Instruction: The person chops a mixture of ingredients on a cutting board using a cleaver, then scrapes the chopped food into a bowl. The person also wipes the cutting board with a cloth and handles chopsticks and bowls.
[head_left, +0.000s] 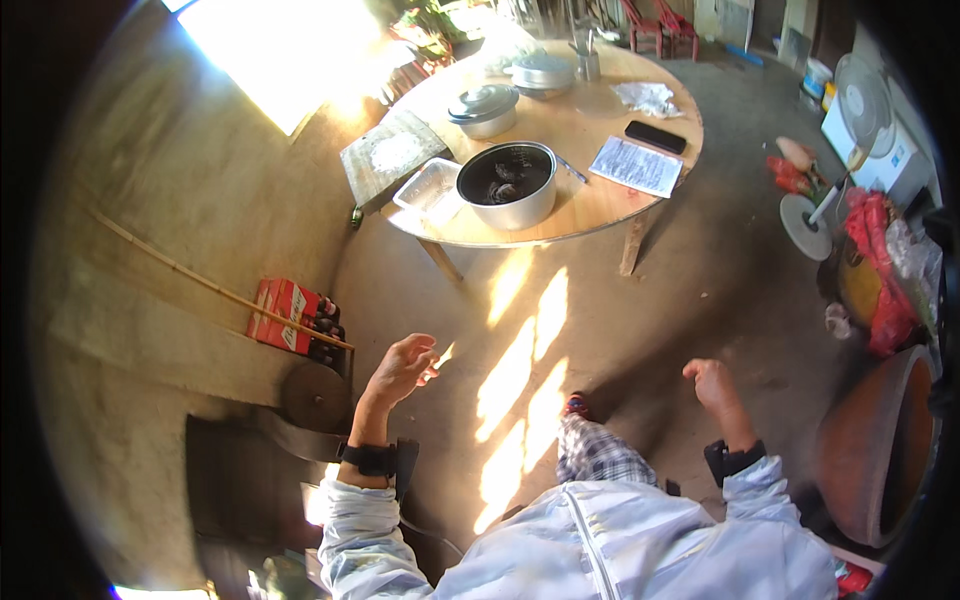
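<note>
My left hand (405, 367) is raised over the floor with its fingers loosely bent and apart, holding nothing that I can see. A bright sunlit patch shows at its fingertips. My right hand (712, 382) hangs to the right with curled fingers; its palm is hidden. Both hands are well short of the round wooden table (592, 214). Near that table's front edge stands a pot (517, 206) of dark liquid with something lumpy in it. To its left is a white plastic basket (431, 187); a pen-like stick (572, 169) lies to its right.
Two lidded pots (484, 112), a phone (655, 137), a printed sheet (636, 166) and a board (394, 157) are on the table. A Budweiser carton (282, 315) and bamboo pole (195, 270) stand left. A fan (862, 97) and large clay vessel (862, 450) stand right.
</note>
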